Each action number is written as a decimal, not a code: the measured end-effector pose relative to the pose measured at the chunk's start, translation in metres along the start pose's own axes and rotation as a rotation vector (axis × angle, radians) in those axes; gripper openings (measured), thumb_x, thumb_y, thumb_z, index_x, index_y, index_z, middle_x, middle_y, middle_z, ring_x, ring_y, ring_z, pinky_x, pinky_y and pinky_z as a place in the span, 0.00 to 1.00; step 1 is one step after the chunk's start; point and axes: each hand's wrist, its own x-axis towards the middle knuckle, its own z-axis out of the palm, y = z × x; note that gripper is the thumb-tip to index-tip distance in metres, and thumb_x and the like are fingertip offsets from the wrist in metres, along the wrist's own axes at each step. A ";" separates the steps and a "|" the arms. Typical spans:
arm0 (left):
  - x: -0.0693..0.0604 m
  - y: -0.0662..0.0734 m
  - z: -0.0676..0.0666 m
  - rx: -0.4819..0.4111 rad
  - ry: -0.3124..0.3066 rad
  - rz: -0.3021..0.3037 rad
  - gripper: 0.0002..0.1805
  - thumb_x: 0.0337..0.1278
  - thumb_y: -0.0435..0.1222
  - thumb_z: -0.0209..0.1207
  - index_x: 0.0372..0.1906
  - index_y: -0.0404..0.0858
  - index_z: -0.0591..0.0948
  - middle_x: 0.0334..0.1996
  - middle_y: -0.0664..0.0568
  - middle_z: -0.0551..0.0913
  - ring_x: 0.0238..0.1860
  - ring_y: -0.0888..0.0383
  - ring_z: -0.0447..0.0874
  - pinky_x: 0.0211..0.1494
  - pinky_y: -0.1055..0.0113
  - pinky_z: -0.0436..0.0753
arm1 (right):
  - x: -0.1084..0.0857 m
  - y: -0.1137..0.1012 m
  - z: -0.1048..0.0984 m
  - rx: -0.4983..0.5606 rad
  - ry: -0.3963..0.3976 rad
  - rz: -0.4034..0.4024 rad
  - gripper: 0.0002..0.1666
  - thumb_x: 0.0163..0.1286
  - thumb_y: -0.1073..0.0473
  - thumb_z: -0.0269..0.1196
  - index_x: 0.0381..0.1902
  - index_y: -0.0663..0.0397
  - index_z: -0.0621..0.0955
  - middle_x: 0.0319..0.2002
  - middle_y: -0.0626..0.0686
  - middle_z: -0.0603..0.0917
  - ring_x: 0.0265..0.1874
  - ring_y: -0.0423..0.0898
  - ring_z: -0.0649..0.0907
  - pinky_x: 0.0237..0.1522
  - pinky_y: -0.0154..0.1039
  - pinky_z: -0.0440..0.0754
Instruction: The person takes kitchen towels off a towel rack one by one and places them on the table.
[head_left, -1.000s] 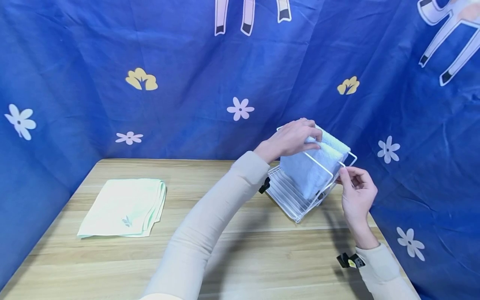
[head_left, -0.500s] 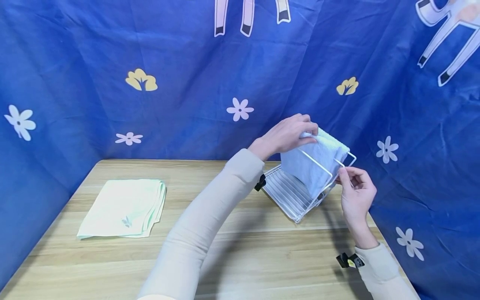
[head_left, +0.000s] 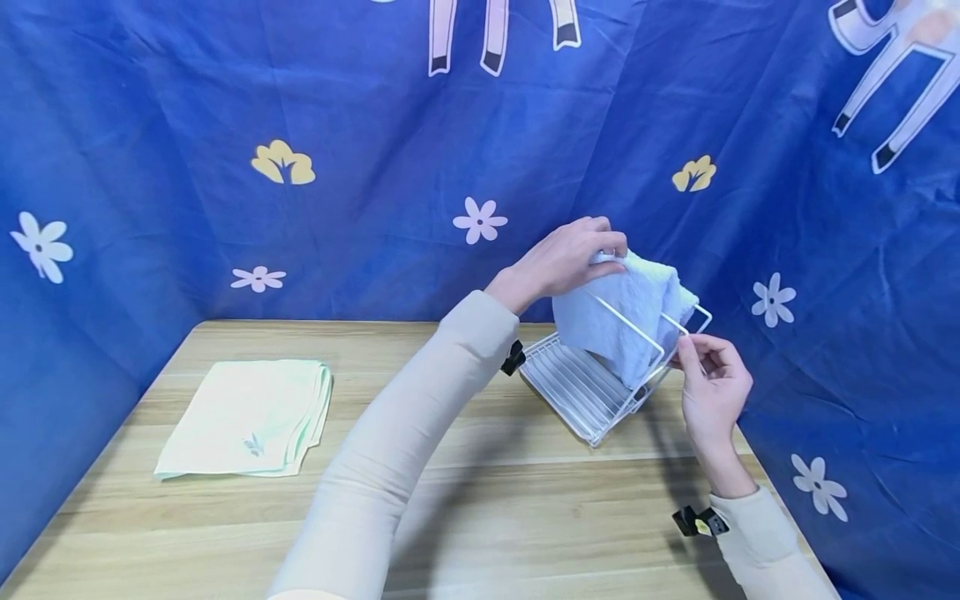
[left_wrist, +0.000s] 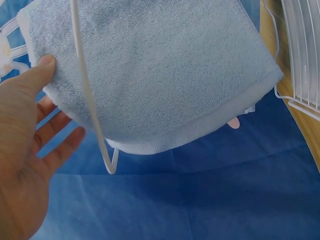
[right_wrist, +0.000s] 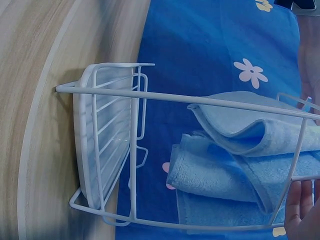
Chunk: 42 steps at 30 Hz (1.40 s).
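Observation:
A light blue terry towel (head_left: 637, 292) hangs among the bars of a white wire rack (head_left: 573, 396) at the right rear of the table. My left hand (head_left: 572, 257) pinches its upper left edge. In the left wrist view, that thumb lies on the towel (left_wrist: 160, 70) with the fingers behind it, beside a white bar. My right hand (head_left: 715, 387) pinches the rack's upper wire at the right side. Seen from the right wrist, the towel (right_wrist: 225, 187) shows several soft folds above the rack's tray (right_wrist: 107, 135).
A pale green folded cloth (head_left: 240, 417) with a small leaf motif lies at the left of the wooden table (head_left: 525, 517). Blue patterned fabric (head_left: 375, 167) hangs close behind the rack and along its right side.
My left hand has moved up and to the left, drawing the towel's left edge along. The towel's top has bent into a fold. My right hand and the rack have stayed nearly still.

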 end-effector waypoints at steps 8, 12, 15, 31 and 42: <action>-0.004 -0.002 -0.008 -0.018 0.054 0.005 0.11 0.78 0.44 0.59 0.51 0.43 0.85 0.46 0.50 0.84 0.43 0.55 0.78 0.50 0.63 0.78 | 0.000 0.000 -0.001 0.002 0.005 0.003 0.03 0.69 0.74 0.68 0.40 0.71 0.85 0.28 0.49 0.87 0.23 0.42 0.86 0.33 0.31 0.88; -0.007 -0.002 -0.014 -0.043 0.074 -0.004 0.10 0.78 0.44 0.59 0.50 0.44 0.85 0.46 0.51 0.83 0.45 0.56 0.78 0.49 0.63 0.78 | 0.000 -0.001 -0.001 0.017 0.004 0.003 0.02 0.69 0.75 0.68 0.39 0.70 0.85 0.28 0.50 0.87 0.22 0.41 0.86 0.33 0.30 0.88; -0.009 -0.002 -0.018 -0.062 0.096 -0.011 0.10 0.78 0.44 0.60 0.49 0.44 0.85 0.46 0.51 0.84 0.47 0.56 0.81 0.52 0.64 0.80 | 0.000 0.000 -0.001 0.035 0.006 0.004 0.03 0.68 0.76 0.68 0.39 0.72 0.85 0.28 0.51 0.87 0.23 0.42 0.86 0.33 0.30 0.88; -0.016 -0.008 -0.035 -0.112 0.261 0.007 0.08 0.73 0.41 0.65 0.45 0.40 0.85 0.41 0.49 0.84 0.45 0.54 0.82 0.52 0.64 0.79 | -0.001 -0.001 0.001 0.018 0.009 -0.004 0.02 0.69 0.75 0.67 0.39 0.70 0.85 0.27 0.50 0.87 0.22 0.42 0.86 0.34 0.31 0.88; -0.021 -0.013 -0.045 -0.130 0.344 0.030 0.09 0.73 0.40 0.65 0.44 0.38 0.85 0.38 0.48 0.84 0.42 0.54 0.82 0.49 0.65 0.79 | 0.000 -0.001 0.000 0.034 0.008 0.015 0.03 0.68 0.75 0.68 0.40 0.72 0.85 0.28 0.50 0.87 0.23 0.41 0.86 0.33 0.30 0.88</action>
